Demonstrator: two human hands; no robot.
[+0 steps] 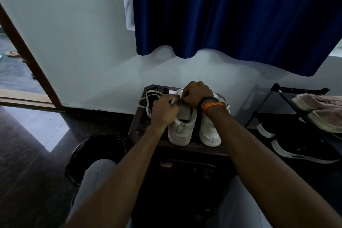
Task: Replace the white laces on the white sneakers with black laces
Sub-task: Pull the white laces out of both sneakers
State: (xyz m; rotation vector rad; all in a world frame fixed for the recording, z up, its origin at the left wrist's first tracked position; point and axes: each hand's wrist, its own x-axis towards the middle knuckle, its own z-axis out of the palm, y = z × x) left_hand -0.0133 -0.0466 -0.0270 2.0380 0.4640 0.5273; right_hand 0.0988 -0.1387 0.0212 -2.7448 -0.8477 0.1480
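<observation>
On a small dark counter (148,129) by the wall stand two white sneakers (182,127), side by side with heels toward the person. Both hands work at the left sneaker: the left hand (163,110) curls its fingers round the tongue and upper, and the right hand (197,94) pinches at the eyelets just beside it, knuckles up; what it pinches is hidden. A loose white lace (147,102) loops over the counter's far left part, running toward the left hand. The right wrist wears a black band (202,102) and orange thread. To the right, a shoe rack (288,102) holds a pink shoe (320,111) and black shoes (296,146). A blue curtain (231,15) hangs above.
</observation>
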